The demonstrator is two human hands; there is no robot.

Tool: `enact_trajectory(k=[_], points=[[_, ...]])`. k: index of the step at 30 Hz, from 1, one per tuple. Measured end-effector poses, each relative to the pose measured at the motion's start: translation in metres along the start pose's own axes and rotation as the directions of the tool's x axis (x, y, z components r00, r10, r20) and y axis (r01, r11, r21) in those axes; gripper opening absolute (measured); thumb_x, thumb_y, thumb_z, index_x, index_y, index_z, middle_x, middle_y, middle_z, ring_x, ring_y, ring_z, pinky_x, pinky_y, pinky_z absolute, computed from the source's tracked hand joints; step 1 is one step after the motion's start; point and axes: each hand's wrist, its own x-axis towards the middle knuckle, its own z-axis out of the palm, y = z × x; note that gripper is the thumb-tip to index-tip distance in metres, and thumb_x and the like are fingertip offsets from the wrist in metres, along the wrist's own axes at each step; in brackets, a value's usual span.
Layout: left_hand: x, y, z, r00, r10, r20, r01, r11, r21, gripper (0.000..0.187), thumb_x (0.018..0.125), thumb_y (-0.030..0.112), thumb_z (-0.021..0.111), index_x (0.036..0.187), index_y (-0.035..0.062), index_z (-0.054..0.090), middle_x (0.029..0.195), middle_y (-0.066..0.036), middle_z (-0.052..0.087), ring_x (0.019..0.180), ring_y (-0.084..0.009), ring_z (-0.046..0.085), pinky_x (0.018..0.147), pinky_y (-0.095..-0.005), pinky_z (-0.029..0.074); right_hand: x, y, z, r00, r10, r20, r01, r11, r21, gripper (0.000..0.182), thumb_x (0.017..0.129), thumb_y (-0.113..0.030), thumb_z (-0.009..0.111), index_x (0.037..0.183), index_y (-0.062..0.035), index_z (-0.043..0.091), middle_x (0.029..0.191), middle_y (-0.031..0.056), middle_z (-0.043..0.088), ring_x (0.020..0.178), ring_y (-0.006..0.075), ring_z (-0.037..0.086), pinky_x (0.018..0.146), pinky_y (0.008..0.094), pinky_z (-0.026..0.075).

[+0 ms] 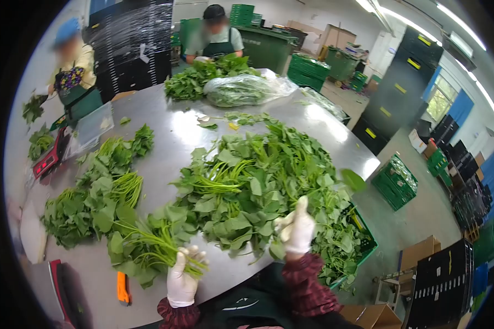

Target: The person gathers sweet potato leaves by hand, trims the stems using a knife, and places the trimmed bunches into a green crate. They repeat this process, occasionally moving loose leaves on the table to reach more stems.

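My left hand, in a white glove, is closed round the stems of a bunch of leafy greens. The bunch's leaves spread to the left, low over the metal table. My right hand, also gloved, is at the near right side of a large heap of loose leafy greens. Its fingers are apart, one pointing up, and I see nothing held in them. A single blurred leaf shows right of the heap, apart from the hand.
More bunches lie left. An orange utility knife is near the front edge; a scale with a red display stands far left. A bagged bunch lies at the back. Two co-workers stand beyond. A green crate adjoins the table's right side.
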Motion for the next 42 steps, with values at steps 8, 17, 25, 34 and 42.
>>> enact_trajectory(k=[8,17,25,34,42], points=[[0.005,-0.005,-0.008,0.988,-0.038,0.147,0.047,0.997,-0.056,0.022,0.090,0.030,0.054,0.101,0.0113,0.051,0.063,0.003,0.034,0.056,-0.0107,0.035,0.057,-0.0262,0.033,0.043,0.011,0.056,0.555,-0.336,0.760,0.831,0.195,-0.521,0.019,0.091,-0.015,0.050,0.106,-0.0071,0.058,0.075,0.0088,0.060,0.057,0.0215,0.058,0.050,0.0326,0.045],[0.002,0.010,-0.016,0.989,0.118,0.085,-0.107,0.987,-0.123,0.008,0.088,0.009,0.054,0.096,0.0079,0.053,0.060,0.005,0.032,0.053,-0.0093,0.032,0.054,-0.0268,0.031,0.060,0.032,0.081,0.362,-0.109,0.926,0.866,-0.328,-0.377,0.011,0.083,-0.013,0.054,0.073,-0.0077,0.052,0.064,0.0110,0.057,0.061,0.0300,0.059,0.053,0.0382,0.046],[0.033,0.002,0.014,0.991,0.067,0.115,-0.062,0.997,-0.042,0.007,0.089,0.010,0.055,0.094,0.0056,0.054,0.062,0.000,0.040,0.055,-0.0129,0.039,0.056,-0.0282,0.034,0.015,0.030,0.068,0.617,-0.214,0.757,0.743,-0.158,-0.650,0.019,0.083,-0.022,0.060,0.089,-0.0047,0.056,0.074,0.0151,0.061,0.067,0.0334,0.060,0.058,0.0396,0.047],[0.014,-0.024,0.000,0.997,-0.036,0.074,0.040,0.998,-0.053,0.008,0.090,0.013,0.053,0.094,0.0065,0.052,0.061,0.001,0.037,0.055,-0.0126,0.036,0.055,-0.0280,0.032,0.081,0.071,0.055,0.543,-0.105,0.833,0.790,-0.272,-0.550,0.011,0.081,-0.014,0.056,0.083,-0.0047,0.050,0.066,0.0163,0.060,0.061,0.0342,0.060,0.053,0.0418,0.046],[0.016,-0.028,0.006,0.999,0.010,0.033,-0.010,1.000,0.012,0.008,0.090,0.012,0.053,0.096,0.0082,0.052,0.060,0.003,0.036,0.053,-0.0097,0.036,0.053,-0.0263,0.032,0.094,0.056,0.062,0.557,0.068,0.828,0.803,-0.299,-0.516,0.010,0.081,-0.010,0.047,0.084,-0.0069,0.055,0.069,0.0165,0.061,0.065,0.0345,0.062,0.056,0.0438,0.048]])
